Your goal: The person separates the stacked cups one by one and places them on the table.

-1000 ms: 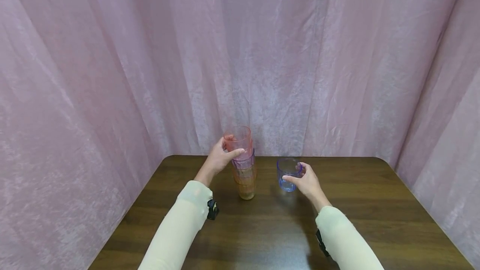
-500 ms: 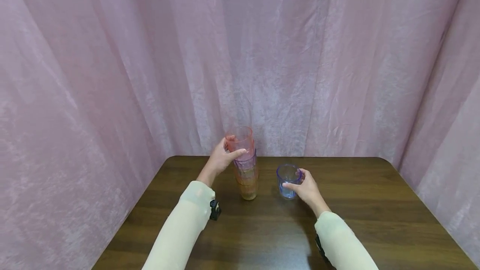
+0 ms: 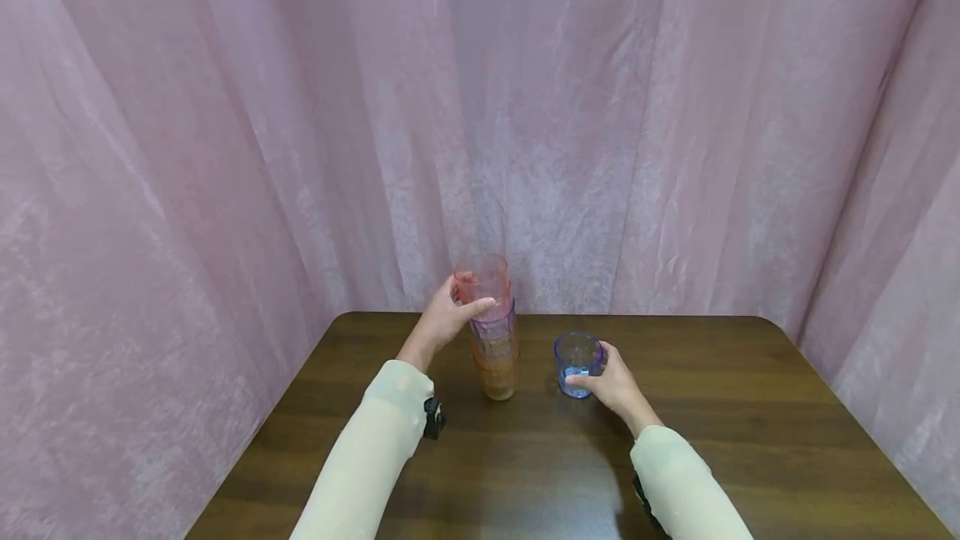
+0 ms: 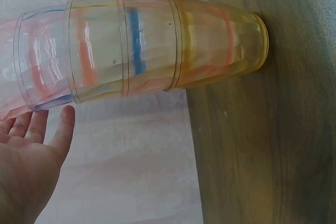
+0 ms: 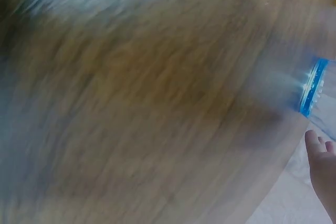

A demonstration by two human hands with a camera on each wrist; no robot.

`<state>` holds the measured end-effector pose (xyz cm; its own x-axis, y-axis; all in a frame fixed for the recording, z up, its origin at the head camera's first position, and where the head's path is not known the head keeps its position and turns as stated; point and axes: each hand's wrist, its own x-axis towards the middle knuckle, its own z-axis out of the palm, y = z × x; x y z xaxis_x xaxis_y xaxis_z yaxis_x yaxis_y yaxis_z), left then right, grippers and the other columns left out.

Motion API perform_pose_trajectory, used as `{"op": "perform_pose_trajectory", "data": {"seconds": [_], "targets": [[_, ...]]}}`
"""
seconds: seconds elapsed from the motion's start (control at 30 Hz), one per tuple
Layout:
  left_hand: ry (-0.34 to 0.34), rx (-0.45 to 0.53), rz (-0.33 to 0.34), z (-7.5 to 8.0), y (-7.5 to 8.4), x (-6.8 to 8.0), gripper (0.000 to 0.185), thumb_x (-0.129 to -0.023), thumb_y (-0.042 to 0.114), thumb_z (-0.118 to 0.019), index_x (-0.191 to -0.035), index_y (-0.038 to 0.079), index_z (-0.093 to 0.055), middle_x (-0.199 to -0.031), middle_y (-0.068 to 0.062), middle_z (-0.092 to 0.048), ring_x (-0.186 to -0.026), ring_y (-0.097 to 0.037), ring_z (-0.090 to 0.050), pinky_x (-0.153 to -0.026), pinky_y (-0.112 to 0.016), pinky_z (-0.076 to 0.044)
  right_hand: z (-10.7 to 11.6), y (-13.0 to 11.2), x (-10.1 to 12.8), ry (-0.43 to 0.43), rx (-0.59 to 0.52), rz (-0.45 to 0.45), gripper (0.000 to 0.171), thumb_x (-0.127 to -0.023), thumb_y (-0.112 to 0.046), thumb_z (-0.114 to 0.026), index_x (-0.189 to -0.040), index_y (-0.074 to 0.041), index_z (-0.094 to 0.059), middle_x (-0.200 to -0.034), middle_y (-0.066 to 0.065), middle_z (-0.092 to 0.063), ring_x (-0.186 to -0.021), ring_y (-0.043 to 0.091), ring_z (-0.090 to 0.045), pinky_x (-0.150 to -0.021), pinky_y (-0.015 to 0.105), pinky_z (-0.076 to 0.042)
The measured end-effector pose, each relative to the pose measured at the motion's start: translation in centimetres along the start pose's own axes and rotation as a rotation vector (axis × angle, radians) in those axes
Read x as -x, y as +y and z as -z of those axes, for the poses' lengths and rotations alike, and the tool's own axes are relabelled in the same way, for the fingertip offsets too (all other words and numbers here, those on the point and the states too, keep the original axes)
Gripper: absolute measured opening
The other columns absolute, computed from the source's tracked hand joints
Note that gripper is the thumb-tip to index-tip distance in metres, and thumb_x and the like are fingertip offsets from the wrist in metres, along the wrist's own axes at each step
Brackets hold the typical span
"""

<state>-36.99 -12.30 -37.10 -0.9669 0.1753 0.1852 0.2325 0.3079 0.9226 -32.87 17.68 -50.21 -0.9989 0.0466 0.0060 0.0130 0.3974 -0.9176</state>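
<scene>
My left hand (image 3: 442,319) grasps the stacked cups (image 3: 491,327) at frame centre, my right hand (image 3: 617,382) clasps the blue cup (image 3: 577,363) on the surface (image 3: 750,407); next, I judge, a clean lift away.

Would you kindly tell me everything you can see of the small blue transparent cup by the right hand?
The small blue transparent cup is a short clear-plastic tumbler with a round open rim and a thicker, deeper-blue base. It stands upright and looks empty on the dark wooden table, right of the stack of tinted cups and apart from it. The right hand grips its right side, fingers curled round the wall.
</scene>
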Motion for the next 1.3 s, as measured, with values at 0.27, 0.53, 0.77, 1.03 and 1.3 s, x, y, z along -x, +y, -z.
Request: {"op": "perform_pose_trajectory", "data": {"seconds": [0.27,0.53,0.77,1.03,1.3], "targets": [[0.000,0.030,-0.011,-0.1,-0.7,-0.5,0.074,-0.080,0.038,-0.083,-0.140,0.015,-0.047,-0.139,-0.012,-0.052,-0.128,-0.029,-0.049,-0.107,-0.048,-0.040,1.2,-0.5,0.2,-0.021,0.013,0.006,0.109,-0.080,-0.037,-0.084,-0.154,0.001,-0.015,-0.154,0.030,-0.028,-0.141,0.046,-0.028,-0.111,0.058,-0.030],[0.011,0.042,-0.005,-0.2,-0.6,-0.4,0.077,-0.078,0.039,-0.085,-0.140,0.015,-0.047,-0.139,-0.012,-0.052,-0.129,-0.027,-0.048,-0.108,-0.047,-0.038,2.4,-1.7,0.5,-0.032,0.016,0.013,0.113,-0.079,-0.047,-0.081,-0.156,-0.002,-0.012,-0.157,0.028,-0.024,-0.143,0.044,-0.024,-0.112,0.058,-0.029],[0.015,0.041,0.008,-0.3,-0.6,-0.3,0.078,-0.077,0.041,-0.085,-0.140,0.016,-0.046,-0.141,-0.012,-0.051,-0.132,-0.028,-0.046,-0.110,-0.048,-0.037,3.2,-3.0,0.9,-0.029,0.024,0.033,0.111,-0.082,-0.049,-0.078,-0.157,-0.003,-0.010,-0.158,0.026,-0.021,-0.144,0.044,-0.023,-0.112,0.059,-0.028],[0.006,0.070,0.017,-0.5,-0.6,-0.3,0.082,-0.077,0.042,-0.085,-0.143,0.016,-0.044,-0.142,-0.011,-0.049,-0.133,-0.028,-0.045,-0.110,-0.049,-0.036,4.8,-5.5,0.9,-0.028,0.050,0.077,0.110,-0.084,-0.050,-0.076,-0.157,-0.003,-0.009,-0.159,0.025,-0.020,-0.144,0.044,-0.023,-0.112,0.060,-0.028],[-0.002,0.092,0.025,-0.5,-0.8,-0.2,0.081,-0.079,0.039,-0.084,-0.144,0.015,-0.043,-0.142,-0.012,-0.050,-0.132,-0.029,-0.045,-0.111,-0.050,-0.035,5.8,-7.9,0.6,-0.024,0.093,0.115,0.111,-0.081,-0.057,-0.075,-0.157,-0.004,-0.013,-0.159,0.023,-0.023,-0.144,0.042,-0.025,-0.112,0.058,-0.029]]}}
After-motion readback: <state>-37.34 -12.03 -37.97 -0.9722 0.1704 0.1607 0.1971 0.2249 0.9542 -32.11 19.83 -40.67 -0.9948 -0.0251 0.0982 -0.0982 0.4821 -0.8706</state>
